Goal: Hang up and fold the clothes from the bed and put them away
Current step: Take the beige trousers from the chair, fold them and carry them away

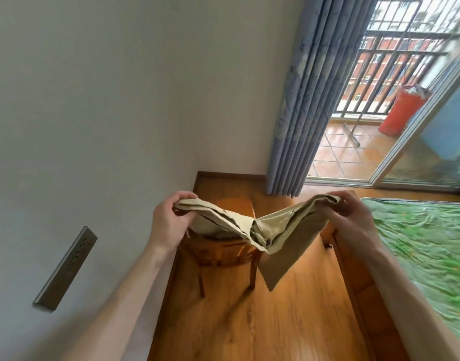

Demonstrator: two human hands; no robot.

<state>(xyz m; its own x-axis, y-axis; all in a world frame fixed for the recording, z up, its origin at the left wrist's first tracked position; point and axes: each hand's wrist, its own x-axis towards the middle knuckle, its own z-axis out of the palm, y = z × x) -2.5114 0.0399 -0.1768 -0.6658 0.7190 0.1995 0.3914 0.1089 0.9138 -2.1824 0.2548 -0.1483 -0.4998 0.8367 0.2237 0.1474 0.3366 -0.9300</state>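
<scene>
Both hands are holding the beige trousers (273, 230) in the air over the wooden stool (223, 252), beside the bed (419, 243). Left hand (169, 220) fingers are pinching one end; right hand (354, 217) fingers are gripping the other, the middle sagging between.
</scene>
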